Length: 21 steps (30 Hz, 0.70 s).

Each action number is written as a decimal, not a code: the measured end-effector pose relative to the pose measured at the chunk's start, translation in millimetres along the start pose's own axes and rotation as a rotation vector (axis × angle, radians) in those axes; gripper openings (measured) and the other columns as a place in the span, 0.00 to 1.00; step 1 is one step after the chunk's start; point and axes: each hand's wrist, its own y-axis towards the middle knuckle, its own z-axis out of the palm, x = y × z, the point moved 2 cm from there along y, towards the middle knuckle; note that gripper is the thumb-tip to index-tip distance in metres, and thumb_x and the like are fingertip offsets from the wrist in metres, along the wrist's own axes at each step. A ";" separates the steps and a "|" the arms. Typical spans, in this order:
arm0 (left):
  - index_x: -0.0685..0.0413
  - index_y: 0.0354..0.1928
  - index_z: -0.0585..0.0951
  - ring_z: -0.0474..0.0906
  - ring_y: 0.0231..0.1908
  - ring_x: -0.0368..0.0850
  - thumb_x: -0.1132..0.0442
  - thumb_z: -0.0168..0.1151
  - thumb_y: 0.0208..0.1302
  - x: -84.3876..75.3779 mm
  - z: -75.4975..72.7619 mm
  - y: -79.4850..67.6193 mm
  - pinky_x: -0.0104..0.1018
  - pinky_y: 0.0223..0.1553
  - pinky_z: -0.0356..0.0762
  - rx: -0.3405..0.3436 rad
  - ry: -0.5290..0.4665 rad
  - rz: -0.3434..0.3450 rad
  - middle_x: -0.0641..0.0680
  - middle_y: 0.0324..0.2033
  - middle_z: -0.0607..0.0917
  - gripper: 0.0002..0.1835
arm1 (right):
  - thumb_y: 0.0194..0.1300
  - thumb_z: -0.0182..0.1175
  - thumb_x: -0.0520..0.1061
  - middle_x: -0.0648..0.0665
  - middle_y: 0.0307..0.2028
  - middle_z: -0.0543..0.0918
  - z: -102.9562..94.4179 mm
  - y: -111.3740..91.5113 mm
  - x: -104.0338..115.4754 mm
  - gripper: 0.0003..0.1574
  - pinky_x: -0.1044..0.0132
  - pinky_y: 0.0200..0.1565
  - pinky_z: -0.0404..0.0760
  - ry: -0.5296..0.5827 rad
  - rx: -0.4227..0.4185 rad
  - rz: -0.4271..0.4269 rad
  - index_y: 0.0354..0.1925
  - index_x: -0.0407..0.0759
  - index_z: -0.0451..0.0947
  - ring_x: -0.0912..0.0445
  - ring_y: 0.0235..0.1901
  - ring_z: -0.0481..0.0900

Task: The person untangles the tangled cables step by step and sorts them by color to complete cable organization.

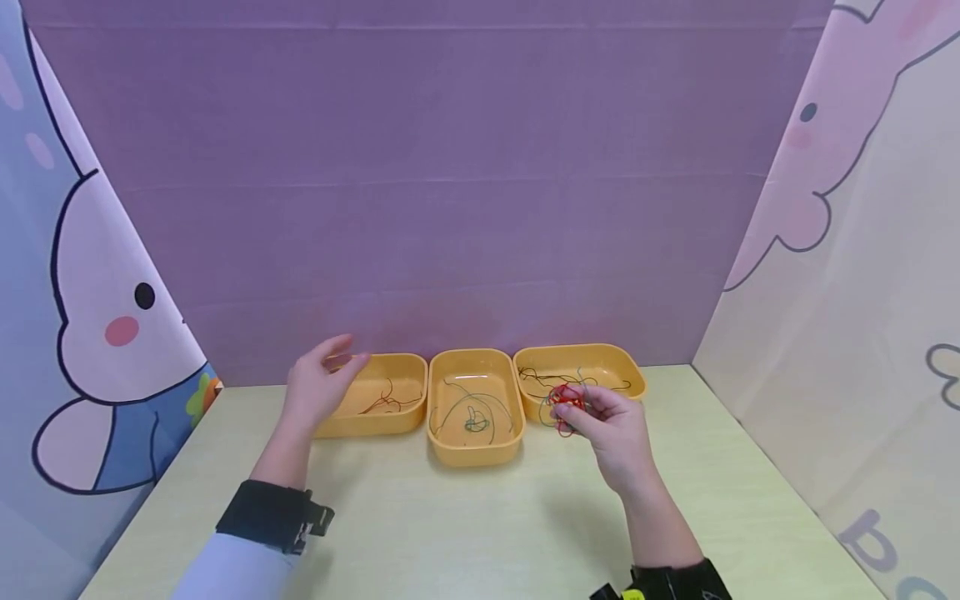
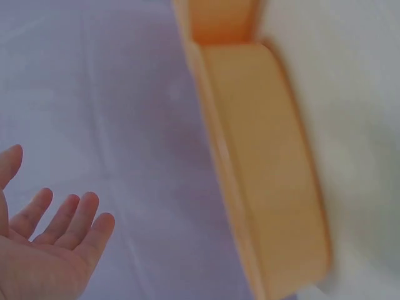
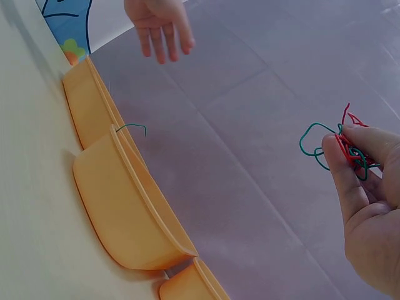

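My right hand (image 1: pixel 617 433) pinches a tangle of red and green wires (image 3: pixel 354 153) between thumb and fingertips, held in front of the right yellow tray (image 1: pixel 611 360). Loops of wire stick out past the fingertips. My left hand (image 1: pixel 318 387) holds nothing; its fingers are spread and loosely bent, over the outer side of the left yellow tray (image 1: pixel 371 426). Red wires (image 1: pixel 387 403) lie in that left tray. Thin green wires (image 1: pixel 477 422) lie in the middle yellow tray (image 1: pixel 476 456), and dark wires (image 1: pixel 553 381) in the right one.
The three trays stand side by side at the back of the pale table (image 1: pixel 465 533), close to a purple backdrop (image 1: pixel 450 183). Printed cartoon panels rise at the left and right. In the right wrist view, a green wire end (image 3: pixel 132 125) pokes above the middle tray's rim.
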 end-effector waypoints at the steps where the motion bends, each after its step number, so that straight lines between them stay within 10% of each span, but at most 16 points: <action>1: 0.48 0.65 0.71 0.73 0.54 0.50 0.39 0.62 0.60 -5.1 -0.2 -2.4 0.52 0.51 0.75 0.000 -0.016 0.012 0.55 0.59 0.75 0.35 | 0.56 0.68 0.34 0.36 0.37 0.83 0.1 0.1 0.3 0.17 0.61 0.35 0.84 0.000 0.002 -0.001 0.43 0.27 0.78 0.47 0.34 0.81; 21: 0.48 0.65 0.71 0.69 0.57 0.44 0.53 0.67 0.61 -56.7 11.1 -71.5 0.35 0.56 0.71 0.032 -0.363 0.086 0.49 0.60 0.73 0.31 | 0.58 0.67 0.34 0.35 0.37 0.83 -1.2 0.5 2.9 0.16 0.61 0.36 0.84 0.006 0.010 0.004 0.44 0.27 0.78 0.45 0.35 0.81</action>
